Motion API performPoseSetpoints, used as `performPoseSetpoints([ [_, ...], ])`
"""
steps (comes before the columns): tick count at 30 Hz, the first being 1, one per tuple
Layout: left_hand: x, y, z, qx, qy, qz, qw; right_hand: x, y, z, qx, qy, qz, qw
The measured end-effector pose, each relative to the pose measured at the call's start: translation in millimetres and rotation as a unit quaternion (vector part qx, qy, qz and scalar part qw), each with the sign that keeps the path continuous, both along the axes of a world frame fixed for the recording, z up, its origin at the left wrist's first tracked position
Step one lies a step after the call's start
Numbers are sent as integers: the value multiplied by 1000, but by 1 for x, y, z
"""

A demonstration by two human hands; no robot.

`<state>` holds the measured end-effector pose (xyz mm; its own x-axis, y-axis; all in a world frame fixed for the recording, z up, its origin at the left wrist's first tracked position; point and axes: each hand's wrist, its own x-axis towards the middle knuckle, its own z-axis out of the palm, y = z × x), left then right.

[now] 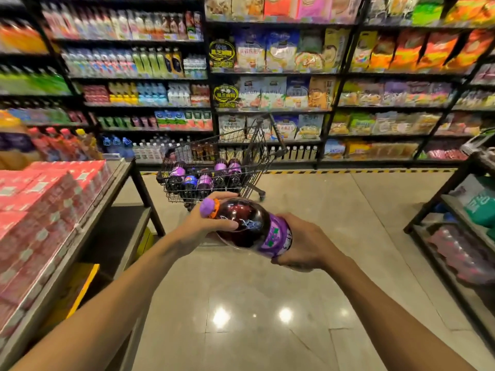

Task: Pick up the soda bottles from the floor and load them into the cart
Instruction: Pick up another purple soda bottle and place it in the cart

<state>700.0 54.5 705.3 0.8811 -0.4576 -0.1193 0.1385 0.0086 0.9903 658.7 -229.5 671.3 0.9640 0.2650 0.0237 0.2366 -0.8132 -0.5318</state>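
Bottle (pixel 249 226): tilted, long axis near-right to far-left, purple cap toward cart (pixel 214 170); dark soda, purple label.
Left hand (pixel 206 223): curled round neck end.
Right hand (pixel 302 245): grips base.
Cart: apparently six bottles inside.

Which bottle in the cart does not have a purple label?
The bottle second from the left in the cart. Its label is blue, while the purple-labelled bottles around it all match each other.
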Motion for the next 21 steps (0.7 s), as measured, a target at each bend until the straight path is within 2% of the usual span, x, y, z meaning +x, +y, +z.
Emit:
performPoseSetpoints([
  [13, 152, 33, -4, -20, 11, 76, 997, 192, 30, -1, -29, 8, 73, 997],
  [21, 283, 44, 9, -13, -11, 75, 997, 321, 45, 10, -40, -16, 57, 997],
])
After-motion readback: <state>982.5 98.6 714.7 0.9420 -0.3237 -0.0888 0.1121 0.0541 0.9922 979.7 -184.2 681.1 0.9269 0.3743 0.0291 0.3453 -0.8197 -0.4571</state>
